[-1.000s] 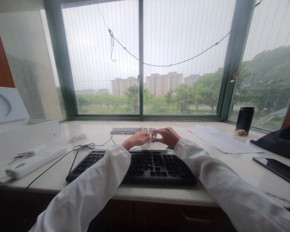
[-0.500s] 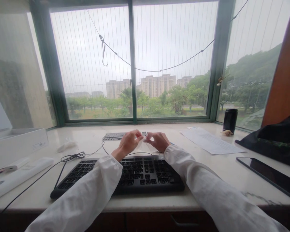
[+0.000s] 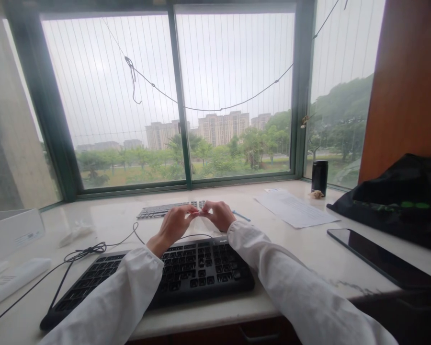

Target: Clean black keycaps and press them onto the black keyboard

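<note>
My left hand (image 3: 172, 224) and my right hand (image 3: 218, 216) meet above the far edge of a black keyboard (image 3: 210, 282). Thumbs and forefingers are pinched together, fingertips touching or nearly so. Whatever sits between them is too small or hidden to name. Dark squares fill the keyboard's key area, and my left sleeve covers part of it. Just beyond my hands lie rows of small grey keys (image 3: 153, 211), partly hidden by my fingers. A thin blue stick-like thing (image 3: 242, 216) lies beside my right wrist.
A black cable (image 3: 93, 249) lies bundled on the left, near crumpled whitish material (image 3: 77, 233), a white box (image 3: 14, 230) and a long white object (image 3: 17, 282). On the right are paper sheets (image 3: 294, 210), a black can (image 3: 319, 177), a phone (image 3: 373, 254) and a black bag (image 3: 398, 201).
My view has turned to the right, so everything sits further left. Both hands have drawn closer together, and the gap between their fingertips has narrowed.
</note>
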Available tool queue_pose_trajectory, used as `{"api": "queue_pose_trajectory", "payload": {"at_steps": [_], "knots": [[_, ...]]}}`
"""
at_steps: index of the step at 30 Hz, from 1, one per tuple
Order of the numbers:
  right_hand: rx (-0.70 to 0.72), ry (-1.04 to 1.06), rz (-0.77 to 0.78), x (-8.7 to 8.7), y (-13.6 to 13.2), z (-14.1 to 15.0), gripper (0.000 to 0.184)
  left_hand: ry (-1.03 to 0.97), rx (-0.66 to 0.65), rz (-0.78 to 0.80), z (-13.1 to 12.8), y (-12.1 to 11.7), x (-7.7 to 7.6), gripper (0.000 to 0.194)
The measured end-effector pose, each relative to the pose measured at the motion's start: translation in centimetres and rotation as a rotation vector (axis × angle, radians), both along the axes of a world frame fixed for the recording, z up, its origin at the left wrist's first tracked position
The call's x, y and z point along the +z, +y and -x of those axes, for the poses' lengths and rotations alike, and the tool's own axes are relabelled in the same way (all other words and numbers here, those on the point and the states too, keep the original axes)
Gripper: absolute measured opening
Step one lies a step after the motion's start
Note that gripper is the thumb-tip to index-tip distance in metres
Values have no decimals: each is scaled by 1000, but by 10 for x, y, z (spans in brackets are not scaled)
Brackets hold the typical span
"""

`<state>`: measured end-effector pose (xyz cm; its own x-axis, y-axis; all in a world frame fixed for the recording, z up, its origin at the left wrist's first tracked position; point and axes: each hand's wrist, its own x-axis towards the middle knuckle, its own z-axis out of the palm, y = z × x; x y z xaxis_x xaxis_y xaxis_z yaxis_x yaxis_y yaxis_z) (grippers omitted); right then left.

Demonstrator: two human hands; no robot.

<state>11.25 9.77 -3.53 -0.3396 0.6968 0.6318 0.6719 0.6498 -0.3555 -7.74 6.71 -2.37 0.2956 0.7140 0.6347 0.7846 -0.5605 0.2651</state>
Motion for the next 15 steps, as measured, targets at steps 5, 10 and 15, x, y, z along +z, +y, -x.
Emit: {"api": "queue_pose_trajectory", "payload": {"at_steps": [5, 10, 15], "knots": [[21, -3, 10, -1, 2, -2, 28, 18, -23, 15, 0, -1, 0, 17], [73, -29, 14, 0, 2, -5, 27, 78, -12, -17, 3, 1, 0, 15], [103, -90, -28, 4, 2, -7, 25, 127, 21, -47, 3, 1, 3, 13]]}}
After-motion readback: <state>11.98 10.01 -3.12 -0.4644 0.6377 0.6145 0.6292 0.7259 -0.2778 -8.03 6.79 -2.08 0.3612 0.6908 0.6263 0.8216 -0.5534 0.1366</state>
